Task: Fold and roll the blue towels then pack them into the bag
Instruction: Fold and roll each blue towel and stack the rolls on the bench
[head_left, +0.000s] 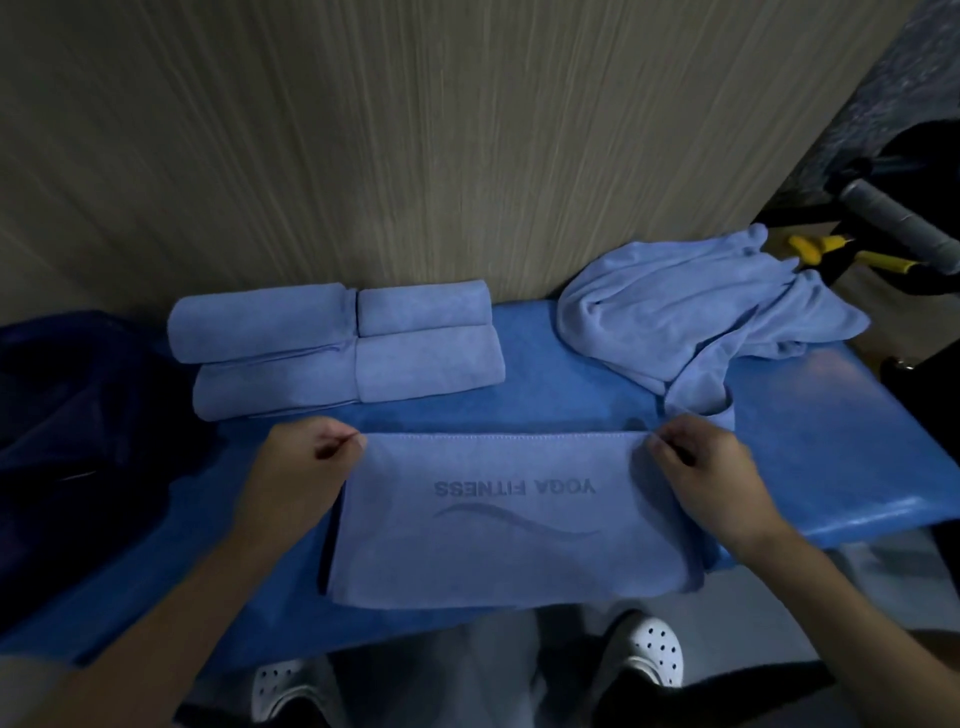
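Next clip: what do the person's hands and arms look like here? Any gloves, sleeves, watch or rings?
The left hand and right hand are bare, without gloves. The left forearm and right forearm are uncovered; a pale sleeve edge may show at the lower left corner. No watch, bracelet or ring is visible, though the light is dim.

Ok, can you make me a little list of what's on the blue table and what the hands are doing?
flat towel: spread at the front, printed YOGA FITNESS
left hand: pinches its far left corner
right hand: pinches its far right corner
rolled towels: four, by the wall
towel pile: crumpled, far right
bag: dark, at the left
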